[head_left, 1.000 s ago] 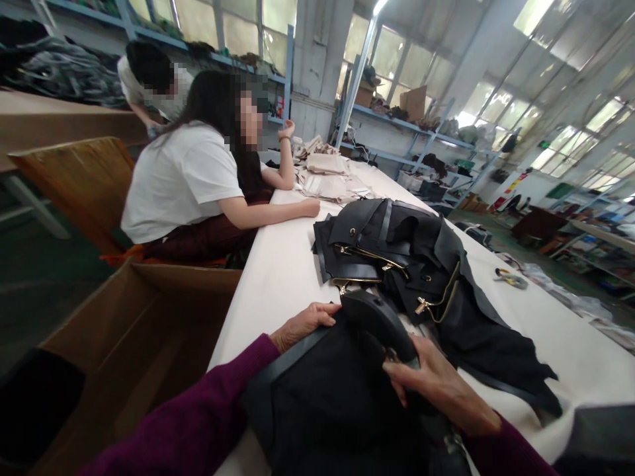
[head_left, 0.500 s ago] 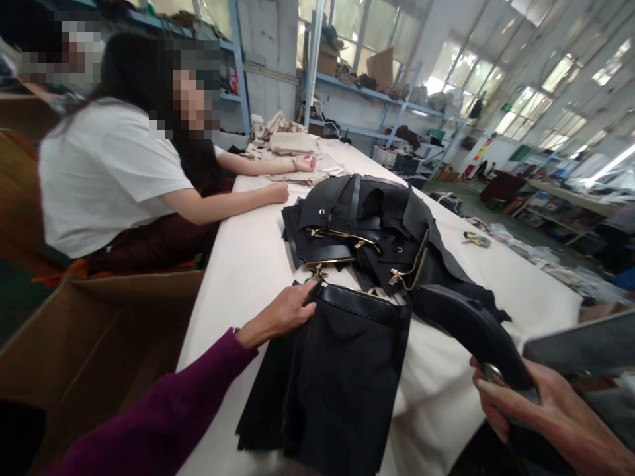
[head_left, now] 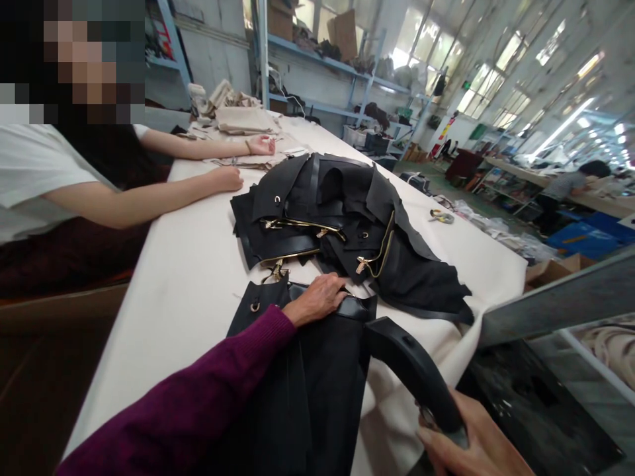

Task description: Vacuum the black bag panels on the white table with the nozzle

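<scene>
A co-worker (head_left: 40,162) in a white shirt sits at the far left, forearms resting on the white table (head_left: 188,277); beige cloth (head_left: 245,120) lies heaped beyond those arms; nearer the middle, a black cloth piece (head_left: 330,377) lies at the near part of the table; the person's left hand (head_left: 317,297) rests on its top edge, fingers bent, though whether they pinch it one cannot tell; just beyond spreads a pile of black pieces (head_left: 342,188) with gold zips; rightward, a black hand tool (head_left: 411,363) points at the cloth piece's right side, its handle wrapped firmly by the right hand (head_left: 473,430); small yellow-and-grey snips (head_left: 441,217) lie past the pile.
</scene>
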